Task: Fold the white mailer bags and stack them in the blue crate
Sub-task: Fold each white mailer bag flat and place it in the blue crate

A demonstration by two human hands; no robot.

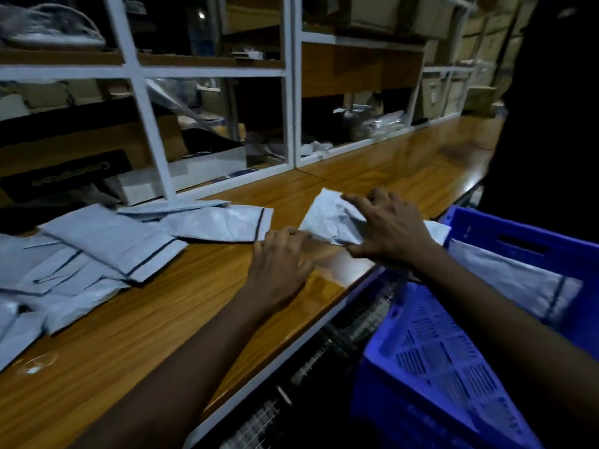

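Your right hand [389, 228] lies over the mailer bag [327, 218] on the counter [201, 286], fingers spread on top and the thumb at the near edge, so it seems to grasp the folded-over part between thumb and palm; I think this is to keep the fold from opening. Your left hand [282, 257] rests low on the counter just left of the right one, its fingertips touching the near left corner of the same bag. The picture is blurred there, so I cannot tell if these fingers pinch the corner or only press it down. In both cases this hand likely fixes the bag while the other makes the fold. The step looks to be the folding itself, not yet the putting away. The blue crate [470, 319] stands just to the right of your right hand, below the counter edge, close enough for a short move, and one white bag [505, 277] already leans against its far wall. To the left of your left hand a loose pile of bags [113, 251] waits flat on the counter, so much of the work is, I judge, not done
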